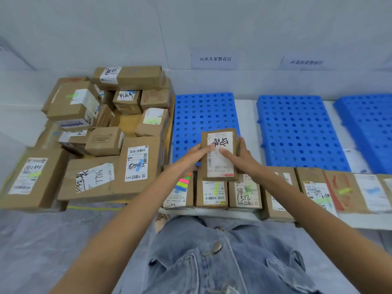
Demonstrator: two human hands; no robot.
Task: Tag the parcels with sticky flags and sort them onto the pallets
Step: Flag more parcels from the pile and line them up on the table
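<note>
Person is holding a small cardboard parcel [220, 166] w/ both hands: left hand [191, 158] gripping its left edge, right hand [242, 160] its right. It's hovering above a row of boxes [212, 194], just in front of the nearest blue pallet [201, 115]. Sticky flags [184, 183] are lying on the leftmost box.

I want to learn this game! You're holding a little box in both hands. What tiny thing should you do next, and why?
Probably free the left hand and peel a flag from the sticky flags just below it, while the right hand holds on. The small parcel shows no coloured flag, while several front-row parcels do.
</note>
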